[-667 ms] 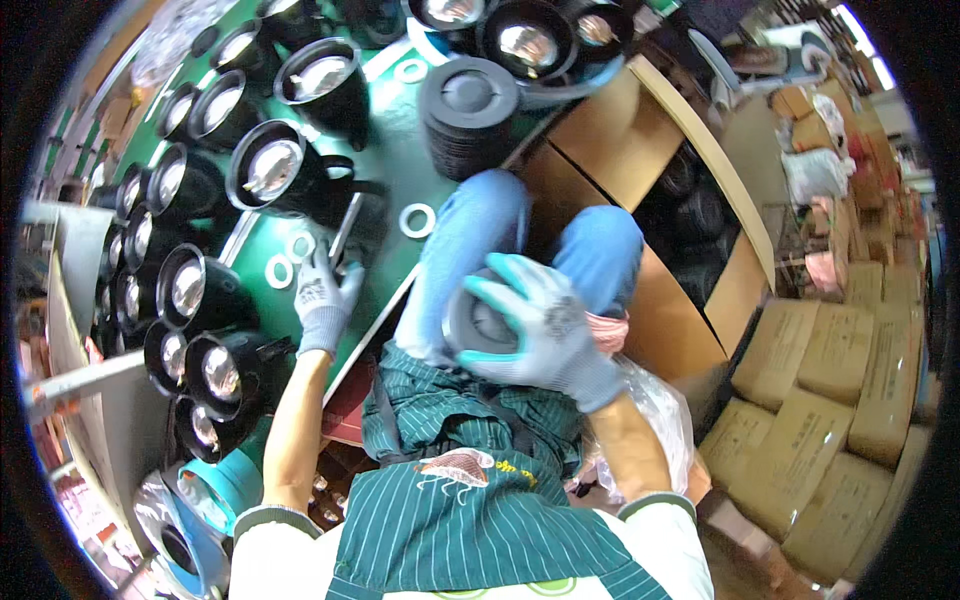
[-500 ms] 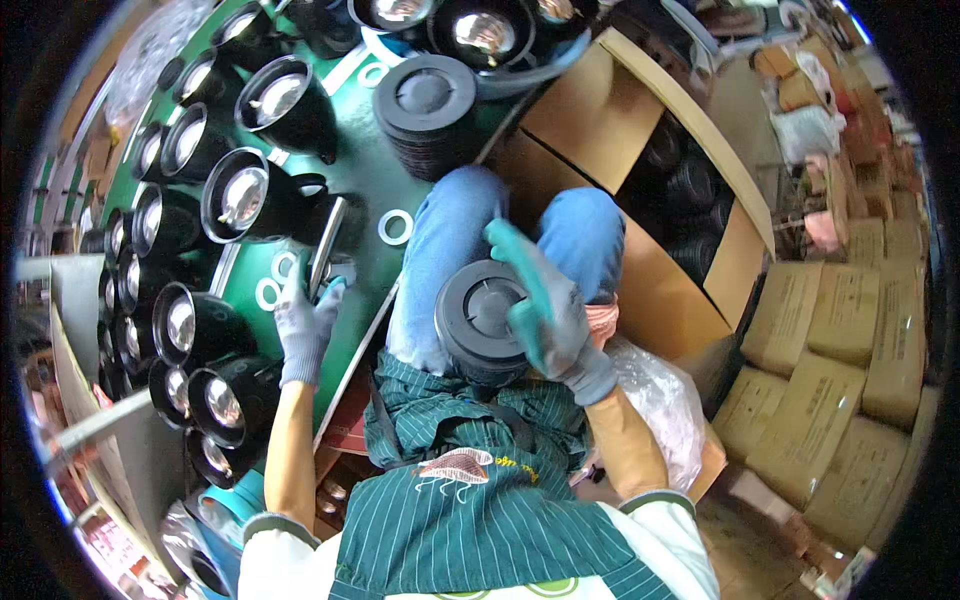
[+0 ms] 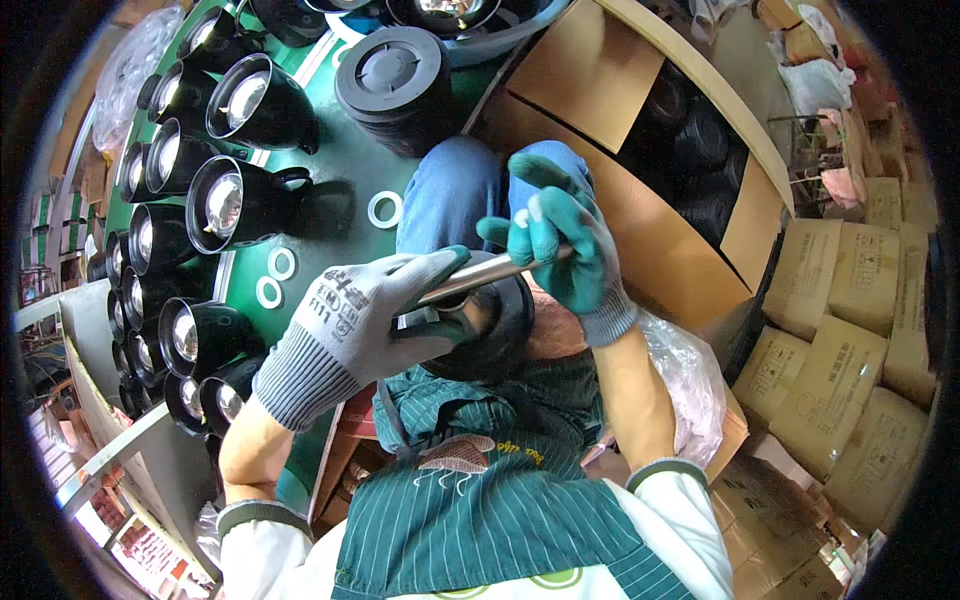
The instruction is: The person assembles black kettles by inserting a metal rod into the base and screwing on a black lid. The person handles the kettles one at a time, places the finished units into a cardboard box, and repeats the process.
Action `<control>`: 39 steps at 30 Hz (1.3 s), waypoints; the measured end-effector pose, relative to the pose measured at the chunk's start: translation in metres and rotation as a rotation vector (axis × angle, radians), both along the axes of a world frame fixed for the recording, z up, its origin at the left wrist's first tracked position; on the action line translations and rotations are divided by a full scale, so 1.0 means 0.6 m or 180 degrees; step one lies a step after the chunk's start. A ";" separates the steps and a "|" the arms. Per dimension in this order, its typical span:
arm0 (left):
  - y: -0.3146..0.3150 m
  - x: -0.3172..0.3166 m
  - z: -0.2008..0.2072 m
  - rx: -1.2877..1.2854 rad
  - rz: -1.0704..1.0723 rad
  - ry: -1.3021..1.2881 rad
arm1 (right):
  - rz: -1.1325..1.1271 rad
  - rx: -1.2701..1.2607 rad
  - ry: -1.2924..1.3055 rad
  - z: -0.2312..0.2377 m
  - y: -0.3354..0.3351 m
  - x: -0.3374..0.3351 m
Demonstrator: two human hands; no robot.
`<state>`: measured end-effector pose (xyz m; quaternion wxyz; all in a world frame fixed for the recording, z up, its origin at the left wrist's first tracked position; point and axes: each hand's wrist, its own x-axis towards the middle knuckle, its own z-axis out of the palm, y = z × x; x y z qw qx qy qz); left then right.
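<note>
A shiny metal bar-shaped tool (image 3: 482, 277) slants over my lap; its lower end is hidden. My left hand (image 3: 385, 310), in a grey-and-green glove, grips it between thumb and fingers. At the bar's upper end, the curled fingers of my gloved right hand (image 3: 565, 240) close on it. Beneath both hands a round black part (image 3: 512, 325) rests in my lap, mostly covered; a shiny patch shows beside the left fingers. Left of my knees, white rings (image 3: 385, 210) lie on the green tabletop (image 3: 345, 180). A stack of black round lids (image 3: 395, 85) stands beyond them.
Black handled pots with mirror-like insides (image 3: 228, 205) crowd the table's left side. An open cardboard box (image 3: 590, 85) holding black parts stands right of my knees. Sealed cartons (image 3: 835, 390) are piled at far right. Clear plastic wrap (image 3: 685, 390) hangs beside my right arm.
My left hand has brought the metal bar from the table to above my lap. My right hand has moved from the black part up to the bar's end. The view has shifted slightly.
</note>
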<state>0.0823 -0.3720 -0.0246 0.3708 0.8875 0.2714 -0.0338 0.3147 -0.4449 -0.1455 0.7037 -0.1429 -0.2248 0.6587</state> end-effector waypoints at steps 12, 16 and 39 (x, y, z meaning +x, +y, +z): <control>-0.179 0.138 0.026 0.1590 0.0424 0.0657 | 0.0710 0.0139 0.0488 -0.139 0.136 -0.069; -0.147 0.112 0.027 0.1259 0.0675 -0.0024 | 0.0894 -0.0034 0.0673 -0.148 0.123 -0.069; 0.094 0.098 -0.137 -0.0495 -0.0384 -0.1514 | 0.1335 0.2934 -0.4871 0.129 -0.091 -0.029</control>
